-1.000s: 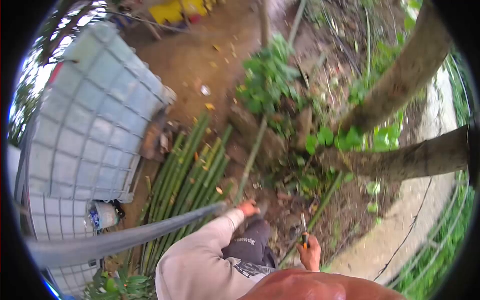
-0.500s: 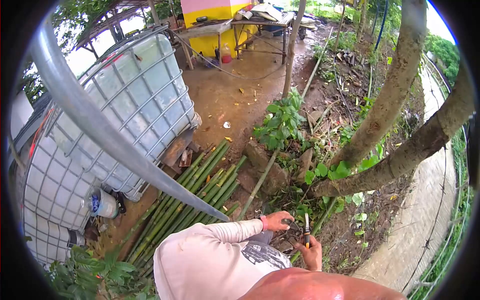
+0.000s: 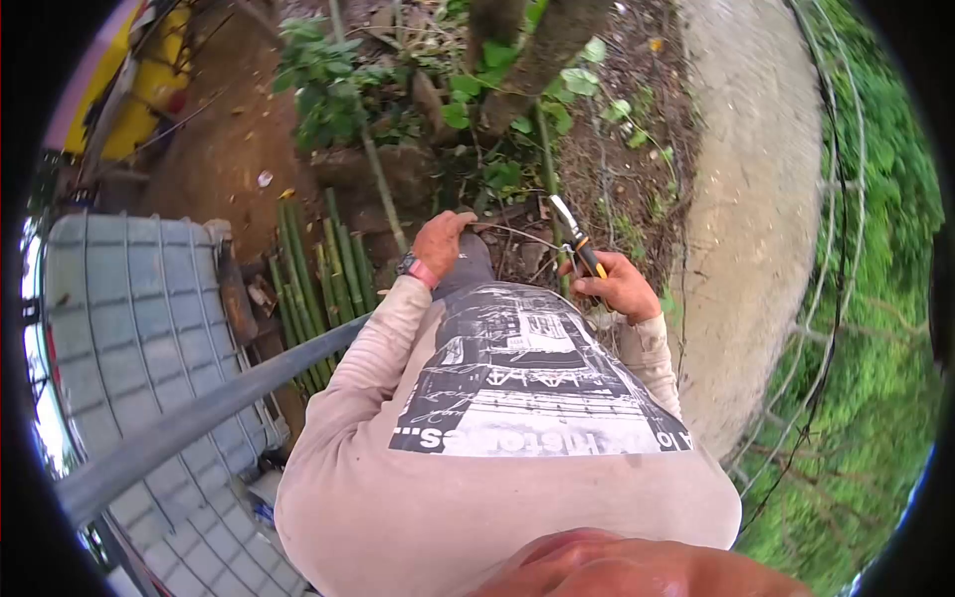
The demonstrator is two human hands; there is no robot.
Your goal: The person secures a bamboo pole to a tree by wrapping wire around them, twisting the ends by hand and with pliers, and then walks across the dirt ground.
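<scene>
My right hand (image 3: 622,289) grips a pair of pliers (image 3: 577,239) with orange and black handles, the jaws pointing up and away from me. My left hand (image 3: 443,239), with a pink watch band at the wrist, pinches a thin wire (image 3: 517,231) that runs across towards the pliers' jaws. Both hands are held out in front of my light long-sleeved printed shirt (image 3: 517,398), above the ground beside a tree trunk (image 3: 542,50).
A grey metal pole (image 3: 189,418) slants across the lower left. A caged white water tank (image 3: 129,328) stands at left, with cut green bamboo poles (image 3: 318,269) lying beside it. A curved concrete kerb (image 3: 741,199) and a wire fence (image 3: 841,199) run along the right.
The view has swung sharply down and to the right. My hands have risen in front of my chest, and the left one now holds the wire out towards the pliers.
</scene>
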